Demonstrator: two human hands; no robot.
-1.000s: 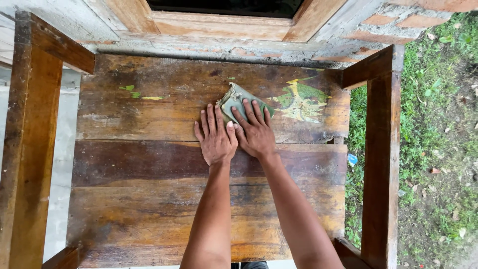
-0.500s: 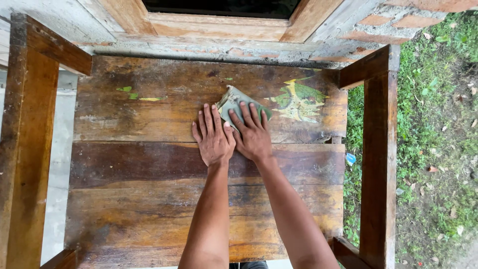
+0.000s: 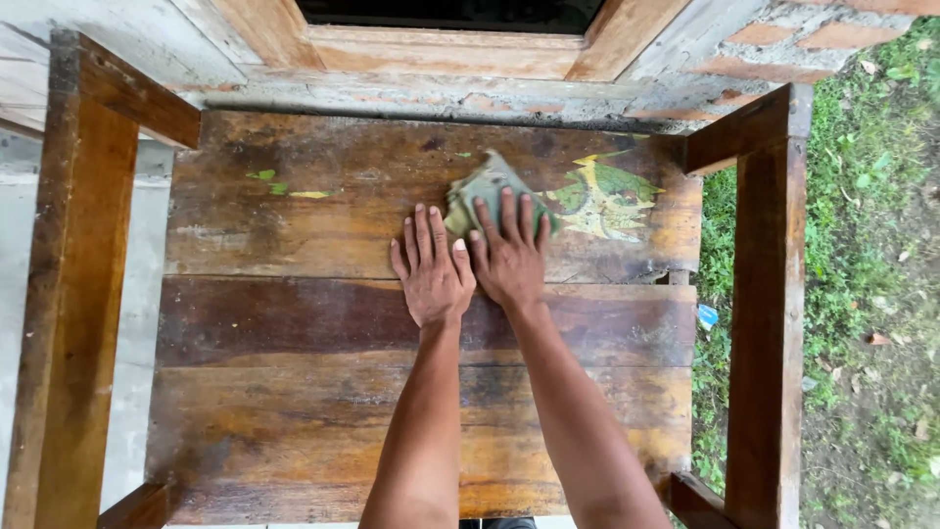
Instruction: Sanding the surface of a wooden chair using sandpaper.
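My right hand (image 3: 509, 253) lies flat, fingers spread, pressing a crumpled grey-green rag (image 3: 482, 186) against the far plank of a worn wooden seat (image 3: 294, 333). Most of the rag is under my fingers; its top edge sticks out beyond them. My left hand (image 3: 431, 266) lies flat on the wood just to the left, its thumb side touching my right hand and its fingertips at the rag's left edge. Right of the rag is a patch of peeling green and yellow paint (image 3: 607, 196).
Wooden armrests run along the left (image 3: 69, 294) and right (image 3: 769, 294) sides of the seat. A rough plastered wall with a wooden window frame (image 3: 450, 49) stands behind. Grass and fallen leaves (image 3: 871, 274) cover the ground at right; pale concrete shows at left.
Both hands and the rag sit at nearly the same spot on the far plank as before; only the camera view has shifted slightly.
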